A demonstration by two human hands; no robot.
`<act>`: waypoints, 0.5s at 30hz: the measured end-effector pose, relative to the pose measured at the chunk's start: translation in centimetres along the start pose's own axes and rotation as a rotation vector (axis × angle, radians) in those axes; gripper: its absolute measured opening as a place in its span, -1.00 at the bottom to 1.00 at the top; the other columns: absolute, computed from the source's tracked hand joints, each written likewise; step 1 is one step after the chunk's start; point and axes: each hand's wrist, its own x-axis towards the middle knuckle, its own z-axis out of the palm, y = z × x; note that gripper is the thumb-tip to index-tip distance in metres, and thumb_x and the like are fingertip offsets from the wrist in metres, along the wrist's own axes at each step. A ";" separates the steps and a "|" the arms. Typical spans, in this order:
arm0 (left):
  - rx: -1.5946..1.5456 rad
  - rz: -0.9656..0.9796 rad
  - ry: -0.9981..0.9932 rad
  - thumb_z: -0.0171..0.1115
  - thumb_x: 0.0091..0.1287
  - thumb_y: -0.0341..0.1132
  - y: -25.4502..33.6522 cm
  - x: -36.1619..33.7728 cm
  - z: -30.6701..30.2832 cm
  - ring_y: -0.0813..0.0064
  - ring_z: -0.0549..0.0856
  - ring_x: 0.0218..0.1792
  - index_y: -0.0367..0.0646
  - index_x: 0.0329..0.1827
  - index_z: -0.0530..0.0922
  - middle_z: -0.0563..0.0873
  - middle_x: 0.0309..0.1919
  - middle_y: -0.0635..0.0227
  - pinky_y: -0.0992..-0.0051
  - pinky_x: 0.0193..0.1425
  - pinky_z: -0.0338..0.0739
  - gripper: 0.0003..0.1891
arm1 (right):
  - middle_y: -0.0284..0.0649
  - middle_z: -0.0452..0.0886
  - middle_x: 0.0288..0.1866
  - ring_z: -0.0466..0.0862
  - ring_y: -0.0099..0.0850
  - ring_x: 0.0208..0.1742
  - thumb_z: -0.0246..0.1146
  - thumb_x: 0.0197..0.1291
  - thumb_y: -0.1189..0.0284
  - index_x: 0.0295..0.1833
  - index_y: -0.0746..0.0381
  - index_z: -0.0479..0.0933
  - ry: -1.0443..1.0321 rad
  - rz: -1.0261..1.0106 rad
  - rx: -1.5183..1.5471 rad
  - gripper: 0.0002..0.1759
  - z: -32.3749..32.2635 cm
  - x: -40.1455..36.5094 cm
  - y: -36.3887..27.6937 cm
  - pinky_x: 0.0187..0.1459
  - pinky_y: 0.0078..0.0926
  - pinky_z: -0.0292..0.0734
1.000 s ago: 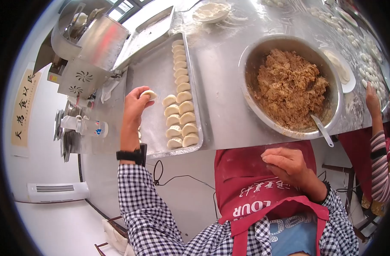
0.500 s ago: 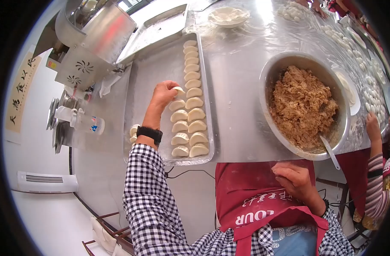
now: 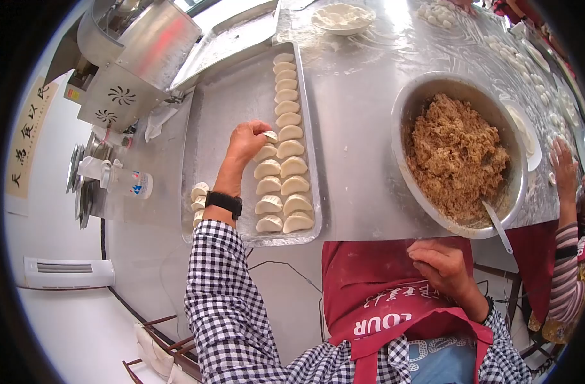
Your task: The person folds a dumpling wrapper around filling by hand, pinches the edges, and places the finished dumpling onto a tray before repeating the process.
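Just moved right across the tray (image 3: 219,96) in the left hand (image 3: 246,142), then nearly unchanged over the last half second: a dumpling (image 3: 270,136), at centre-left of the frame. Now lined up with the upper end of the shorter row (image 3: 268,186), beside the long row (image 3: 288,120). Pinched at the edge between thumb and fingers, closed to its thickness; hard to tell if touching the tray. Reaching up from lower left with forearm raised, back of hand visible. Holding the right hand (image 3: 442,265) at lower right, before the apron (image 3: 395,272), fingers curled nearly closed, nothing visible in them.
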 end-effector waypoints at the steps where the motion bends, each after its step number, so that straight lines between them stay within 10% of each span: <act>1: -0.001 0.001 -0.001 0.15 0.05 -0.46 -0.1 0.0 0.1 0.55 0.63 -0.26 -0.31 -0.17 0.61 0.69 -0.31 0.32 0.58 -0.10 0.49 -0.73 | -0.06 0.61 -0.20 0.66 -0.20 -0.21 0.29 -0.09 0.68 -0.22 0.34 0.52 -0.001 -0.006 -0.003 -0.76 0.0 0.0 -0.1 -0.19 -0.43 0.60; 15: -0.159 -0.180 -0.005 0.32 0.02 -0.38 0.3 -3.6 -1.9 0.40 0.61 -0.10 -0.40 0.16 0.38 0.58 -0.02 0.09 0.46 -0.08 0.55 -0.41 | -0.08 0.61 -0.21 0.66 -0.21 -0.21 0.29 -0.09 0.68 -0.23 0.33 0.53 0.007 -0.004 0.019 -0.77 0.3 -0.3 0.3 -0.21 -0.43 0.60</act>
